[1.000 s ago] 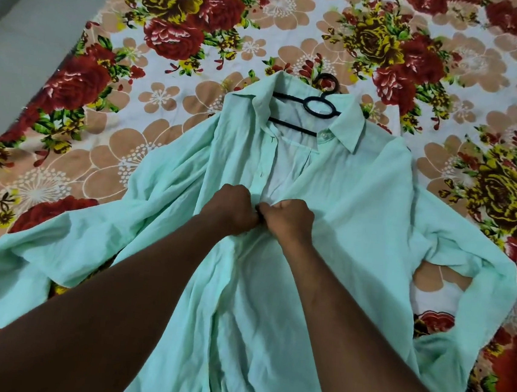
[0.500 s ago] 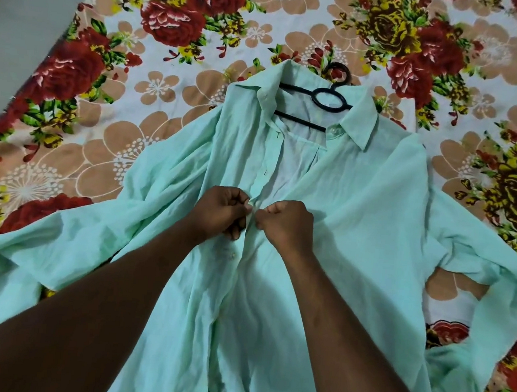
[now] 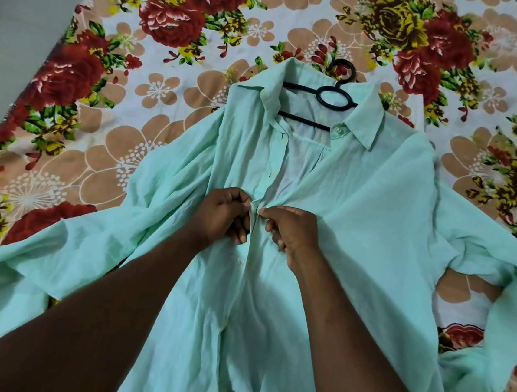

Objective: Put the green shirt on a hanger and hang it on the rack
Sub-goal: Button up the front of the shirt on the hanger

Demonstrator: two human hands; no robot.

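Green shirt (image 3: 357,237) spread front-up on floral bedsheet (image 3: 125,126); black hanger (image 3: 333,97) inside collar, hook protruding past neckline. Left hand (image 3: 220,214) and right hand (image 3: 292,227), fingers curled, each pinch a placket edge at chest, apparently fastening button. Fabric judged thin, light, limp; may slip off hanger if left unbuttoned. Best hold for lifting: hanger hook, not cloth. Rack not in view.

Floral bedsheet (image 3: 165,98) under a spread green shirt (image 3: 374,223) with black hanger (image 3: 304,121) inside
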